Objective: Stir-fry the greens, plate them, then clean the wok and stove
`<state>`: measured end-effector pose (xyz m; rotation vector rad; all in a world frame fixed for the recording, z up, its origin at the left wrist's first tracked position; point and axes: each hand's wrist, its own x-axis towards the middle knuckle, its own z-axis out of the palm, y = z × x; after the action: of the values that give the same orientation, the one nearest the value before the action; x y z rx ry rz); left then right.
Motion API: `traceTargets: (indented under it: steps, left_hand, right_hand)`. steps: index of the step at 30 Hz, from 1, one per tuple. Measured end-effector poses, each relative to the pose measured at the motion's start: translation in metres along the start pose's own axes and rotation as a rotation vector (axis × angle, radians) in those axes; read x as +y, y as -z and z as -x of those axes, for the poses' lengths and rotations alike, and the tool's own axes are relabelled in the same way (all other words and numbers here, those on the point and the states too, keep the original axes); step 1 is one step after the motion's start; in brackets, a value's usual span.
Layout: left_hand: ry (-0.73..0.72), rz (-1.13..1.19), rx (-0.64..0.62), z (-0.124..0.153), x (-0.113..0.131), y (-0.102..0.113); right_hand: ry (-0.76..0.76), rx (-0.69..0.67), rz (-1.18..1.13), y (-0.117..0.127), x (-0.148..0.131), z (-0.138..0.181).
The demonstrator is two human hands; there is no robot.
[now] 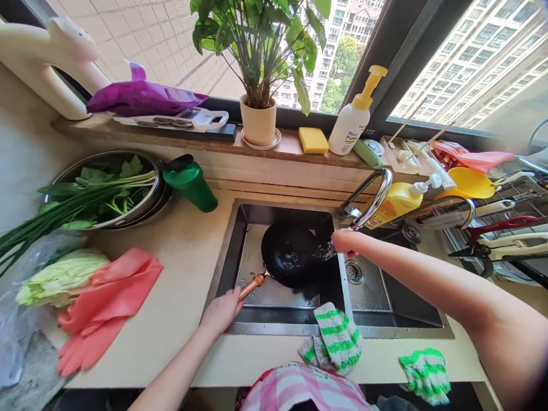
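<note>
Partly hidden, the wooden handle [252,283] of the black wok [291,254] is clasped by the left hand [221,312]; the right hand [345,240], under the faucet [371,200], is blurred by water, grip indiscernible.

The right hand's [345,241] fingertips vanish behind spraying water; the wok handle's [252,284] end hides inside the left hand [222,311]; the rubber gloves [103,305] cover part of the cabbage [60,277].

The wok [291,254] fills the left basin — the right basin [385,297] lies open under the faucet [372,200].
</note>
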<state>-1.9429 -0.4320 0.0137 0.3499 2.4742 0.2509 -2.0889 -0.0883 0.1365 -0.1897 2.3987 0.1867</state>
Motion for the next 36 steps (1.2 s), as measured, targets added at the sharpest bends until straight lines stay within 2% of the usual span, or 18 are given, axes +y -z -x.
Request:
traceTargets:
  steps: [3, 6, 11, 16, 18, 20, 23, 26, 29, 31, 33, 36]
  left_hand:
    - [-0.011, 0.027, -0.008, -0.003, -0.003, 0.0]
    - [-0.007, 0.046, -0.011, -0.004, -0.004, 0.002]
    - [0.024, 0.059, -0.003, -0.002, -0.003, 0.001]
    - [0.02, 0.135, -0.017, -0.006, -0.005, -0.001]
    - [0.013, 0.203, -0.033, -0.01, -0.008, 0.0]
    - [0.014, 0.29, -0.07, -0.014, -0.01, 0.003]
    - [0.04, 0.457, -0.181, -0.017, -0.01, 0.009]
    - [0.083, 0.675, -0.331, -0.016, -0.001, 0.015]
    - [0.168, 1.255, -0.58, -0.014, 0.017, 0.016]
    - [0.188, 1.59, -0.681, -0.013, 0.031, 0.011]
    - [0.175, 1.693, -0.669, -0.012, 0.045, 0.005]
    - [0.164, 1.748, -0.647, -0.01, 0.058, -0.004]
  right_hand:
    - [-0.125, -0.085, 0.07, 0.0, -0.003, 0.001]
    - [-0.154, -0.071, 0.092, 0.001, -0.009, 0.003]
    - [-0.016, 0.061, 0.082, 0.008, -0.021, 0.014]
    - [0.139, -0.009, 0.099, 0.01, -0.037, 0.059]
    - [0.202, -0.013, 0.172, 0.004, -0.039, 0.078]
    - [0.199, 0.004, 0.245, -0.007, -0.035, 0.09]
    - [0.076, 0.064, 0.272, -0.024, -0.014, 0.089]
    - [-0.016, 0.17, 0.23, -0.03, 0.021, 0.081]
    - [0.014, 0.347, 0.261, -0.022, 0.061, 0.081]
    - [0.055, 0.502, 0.268, -0.015, 0.084, 0.082]
    - [0.056, 0.582, 0.193, -0.015, 0.104, 0.079]
    - [0.038, 0.525, 0.039, -0.033, 0.122, 0.066]
